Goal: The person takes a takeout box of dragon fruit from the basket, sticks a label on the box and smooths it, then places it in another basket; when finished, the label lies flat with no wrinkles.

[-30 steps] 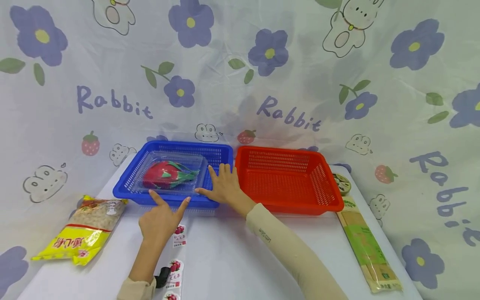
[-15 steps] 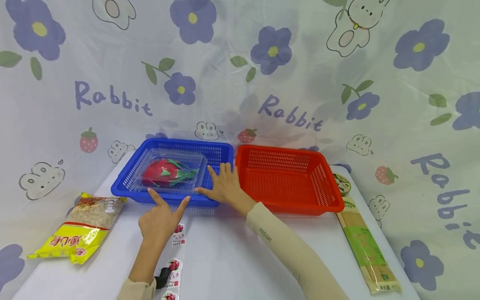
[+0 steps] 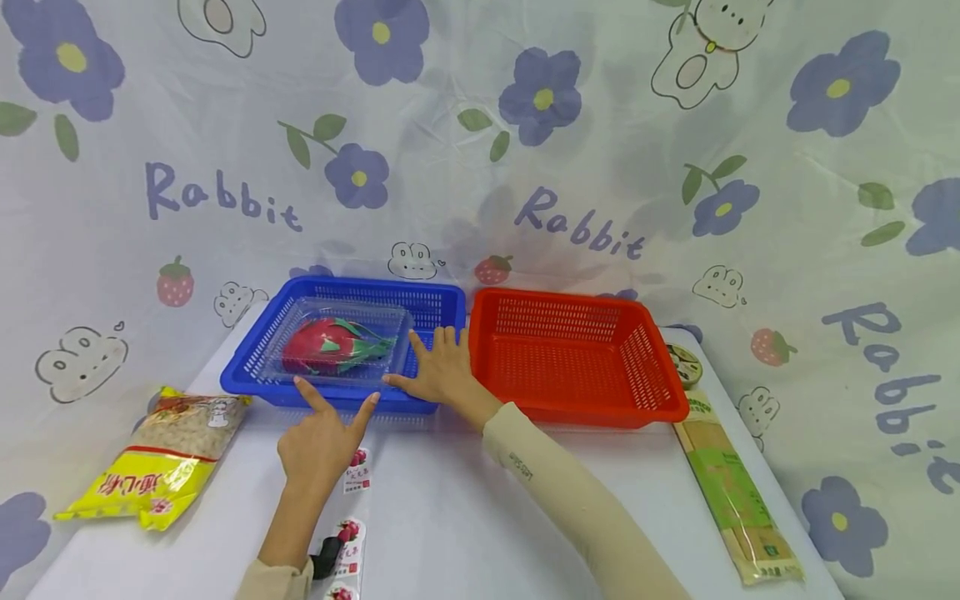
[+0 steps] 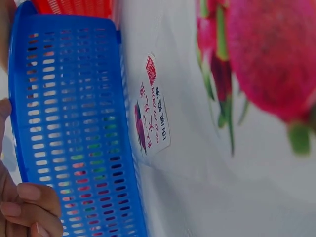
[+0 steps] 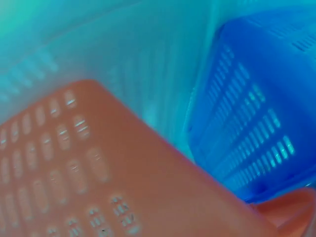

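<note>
A clear plastic box [image 3: 401,321] with a red dragon fruit [image 3: 318,346] inside sits in the blue basket [image 3: 382,285]. At the basket's near side is my left hand [image 3: 311,442], index finger and thumb extended toward the box's near edge. The left wrist view shows its other fingers [image 4: 32,202] bent beside the perforated basket wall [image 4: 74,113]. My right hand [image 3: 442,367] is spread over the basket's right end, thumb and index finger at the box's right edge. No hand shows in the right wrist view, only basket walls [image 5: 247,113].
A red basket [image 3: 577,415] stands right of the blue one. Farther right lie a green-labelled packet [image 3: 727,483] and a round tin [image 3: 684,365]. A yellow pasta bag [image 3: 165,458] lies at left. A strip of dragon fruit stickers [image 3: 348,546] runs beneath my left forearm.
My right hand has shifted very slightly left. The left hand, the box and the baskets keep their places, apart from a small tilt of the head view.
</note>
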`<state>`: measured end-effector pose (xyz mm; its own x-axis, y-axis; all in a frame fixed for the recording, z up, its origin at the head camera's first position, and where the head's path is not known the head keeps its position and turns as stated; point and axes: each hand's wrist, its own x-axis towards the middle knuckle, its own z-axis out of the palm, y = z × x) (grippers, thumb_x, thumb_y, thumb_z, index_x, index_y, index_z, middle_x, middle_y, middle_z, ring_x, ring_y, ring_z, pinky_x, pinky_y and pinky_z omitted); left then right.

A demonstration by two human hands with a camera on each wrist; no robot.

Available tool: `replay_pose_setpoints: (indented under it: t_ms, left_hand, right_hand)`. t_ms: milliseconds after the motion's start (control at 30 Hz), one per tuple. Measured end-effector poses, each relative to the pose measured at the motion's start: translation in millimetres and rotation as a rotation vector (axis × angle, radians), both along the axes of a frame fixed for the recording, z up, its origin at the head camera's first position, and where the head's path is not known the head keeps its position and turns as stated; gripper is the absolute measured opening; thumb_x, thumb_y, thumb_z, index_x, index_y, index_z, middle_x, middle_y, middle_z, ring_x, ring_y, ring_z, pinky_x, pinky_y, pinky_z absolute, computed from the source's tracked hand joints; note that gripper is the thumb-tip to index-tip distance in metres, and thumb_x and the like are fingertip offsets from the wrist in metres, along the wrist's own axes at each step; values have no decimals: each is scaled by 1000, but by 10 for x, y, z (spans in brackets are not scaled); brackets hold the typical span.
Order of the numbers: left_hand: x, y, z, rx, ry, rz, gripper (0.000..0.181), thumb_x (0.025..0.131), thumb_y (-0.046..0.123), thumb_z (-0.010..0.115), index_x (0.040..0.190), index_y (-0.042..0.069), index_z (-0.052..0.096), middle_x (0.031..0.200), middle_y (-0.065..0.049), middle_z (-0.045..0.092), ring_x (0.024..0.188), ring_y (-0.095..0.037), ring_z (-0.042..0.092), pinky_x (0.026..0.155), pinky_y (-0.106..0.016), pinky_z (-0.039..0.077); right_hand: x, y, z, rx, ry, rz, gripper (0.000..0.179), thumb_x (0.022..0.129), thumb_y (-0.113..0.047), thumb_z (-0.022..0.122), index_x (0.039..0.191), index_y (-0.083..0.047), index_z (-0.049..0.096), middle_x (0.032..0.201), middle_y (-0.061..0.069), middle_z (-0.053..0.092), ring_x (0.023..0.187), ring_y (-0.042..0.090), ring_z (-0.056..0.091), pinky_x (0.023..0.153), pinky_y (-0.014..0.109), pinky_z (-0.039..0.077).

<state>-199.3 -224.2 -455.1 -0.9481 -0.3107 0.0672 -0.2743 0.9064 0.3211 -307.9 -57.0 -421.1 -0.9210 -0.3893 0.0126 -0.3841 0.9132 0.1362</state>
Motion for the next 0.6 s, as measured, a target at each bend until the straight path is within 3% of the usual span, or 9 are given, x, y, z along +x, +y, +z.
replay_pose_setpoints:
  t_ms: [300, 600]
  left_hand:
    - [7, 0, -19, 2, 9, 6, 122, 87, 86, 22, 147, -12, -19, 43, -7, 43, 37, -21, 42, 38, -31, 29]
    - [-5, -8, -28, 2, 29, 2, 121, 87, 85, 23, 148, -12, -18, 42, -5, 41, 36, -19, 39, 37, -29, 27]
  right_hand:
    - [-13, -76, 23, -24, -69, -32, 96, 82, -88, 30, 159, -33, 18, 148, 17, 41, 139, 34, 34, 118, 56, 19]
    - [-56, -104, 6, -2, -84, -43, 95, 81, -89, 29, 159, -37, 16, 149, 17, 41, 140, 34, 35, 119, 54, 20]
